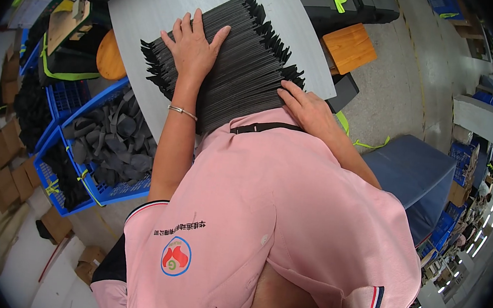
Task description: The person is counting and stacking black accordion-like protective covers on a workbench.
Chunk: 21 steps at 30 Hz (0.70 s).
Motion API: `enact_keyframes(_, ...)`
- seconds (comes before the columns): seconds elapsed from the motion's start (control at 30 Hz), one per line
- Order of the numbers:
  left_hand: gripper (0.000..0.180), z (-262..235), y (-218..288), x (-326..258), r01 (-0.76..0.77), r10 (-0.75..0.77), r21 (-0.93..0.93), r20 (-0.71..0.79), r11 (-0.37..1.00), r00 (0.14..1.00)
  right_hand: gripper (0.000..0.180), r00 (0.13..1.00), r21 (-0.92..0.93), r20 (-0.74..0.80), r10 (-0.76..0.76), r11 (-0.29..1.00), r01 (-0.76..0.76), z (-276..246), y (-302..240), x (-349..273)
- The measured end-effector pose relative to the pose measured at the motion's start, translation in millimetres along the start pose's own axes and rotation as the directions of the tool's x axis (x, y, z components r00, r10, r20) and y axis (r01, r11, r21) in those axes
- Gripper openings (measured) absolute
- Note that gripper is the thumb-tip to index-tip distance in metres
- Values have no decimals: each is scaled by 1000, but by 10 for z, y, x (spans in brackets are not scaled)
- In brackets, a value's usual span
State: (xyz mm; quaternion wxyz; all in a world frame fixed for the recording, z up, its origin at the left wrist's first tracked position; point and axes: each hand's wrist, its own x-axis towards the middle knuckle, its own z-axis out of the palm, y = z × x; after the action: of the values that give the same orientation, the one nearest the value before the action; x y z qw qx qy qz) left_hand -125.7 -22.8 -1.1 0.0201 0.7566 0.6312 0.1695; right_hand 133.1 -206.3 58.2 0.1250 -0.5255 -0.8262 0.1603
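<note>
While I monitor through the head camera, I note the left hand (195, 51) open, fingers and thumb spread over the row of thin dark-grey cut pieces (249, 54). The row lies on the pale grey tabletop (154, 5), running from beyond the left hand back to the pink shirt (290, 193). The right hand (309, 108) rests at the row's right edge, fingers lightly bent; its thumb is hidden, so I cannot tell whether it pinches any piece. Left of the left hand and nearer the body, a blue crate (132, 190) holds loose grey pieces (115, 142). For good results, I judge: apply light, even pressure with the left hand; align the pointed ends from the side with the right; avoid hard downward force, since overlapping pieces could slide.
</note>
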Motion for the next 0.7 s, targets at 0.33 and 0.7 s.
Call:
enact_keyframes(0.33,94,-10,0,4,8,-8,1,15,1000,1000,59,996,-43,71,56,998,-53,-90,-110,143)
enact_keyframes(0.7,90,5,0,-1,-19,18,-25,-29,1000,999,54,997,-15,67,47,999,-46,-68,-91,146)
